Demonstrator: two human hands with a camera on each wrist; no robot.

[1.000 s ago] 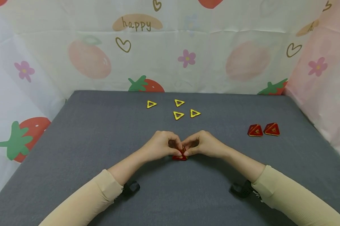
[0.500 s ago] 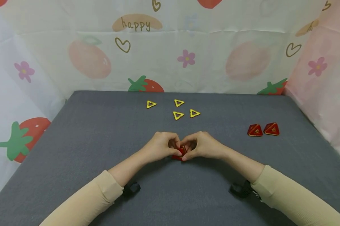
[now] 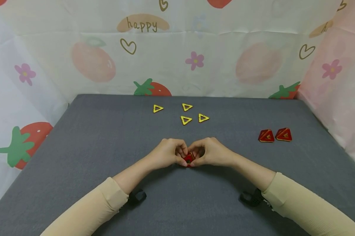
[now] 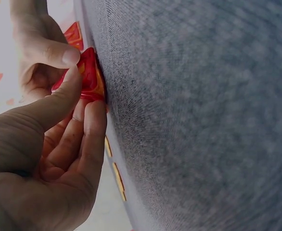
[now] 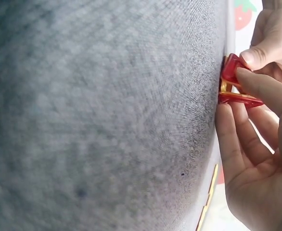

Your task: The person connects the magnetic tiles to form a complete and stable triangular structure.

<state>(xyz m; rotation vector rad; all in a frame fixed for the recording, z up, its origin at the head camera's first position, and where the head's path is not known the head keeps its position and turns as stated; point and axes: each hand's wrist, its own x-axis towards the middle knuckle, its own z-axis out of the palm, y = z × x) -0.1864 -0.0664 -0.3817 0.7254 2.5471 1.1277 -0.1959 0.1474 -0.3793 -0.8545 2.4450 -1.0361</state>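
Low over the grey cloth, both hands meet at a small red triangular piece with gold edging [image 3: 189, 159]. My left hand [image 3: 171, 152] pinches its left side between thumb and curled fingers. From the other side my right hand [image 3: 212, 152] pinches it too, thumb in front and fingers behind. In the right wrist view the held work shows an upper red part [image 5: 231, 70] and a lower red plate [image 5: 240, 99], with gold and a gap between them. Whether these are separate pieces I cannot tell. Fingers hide the back of it.
Several yellow triangle frames [image 3: 182, 120] lie flat toward the back of the grey-covered table [image 3: 106, 131]. Two red-and-gold triangular pieces [image 3: 266, 136] sit side by side at the right. A printed curtain [image 3: 165, 65] stands behind the table.
My right thumb has shifted down along the front of the red piece. My left thumb has drawn slightly back, so more of the red face shows. The loose pieces have not moved.
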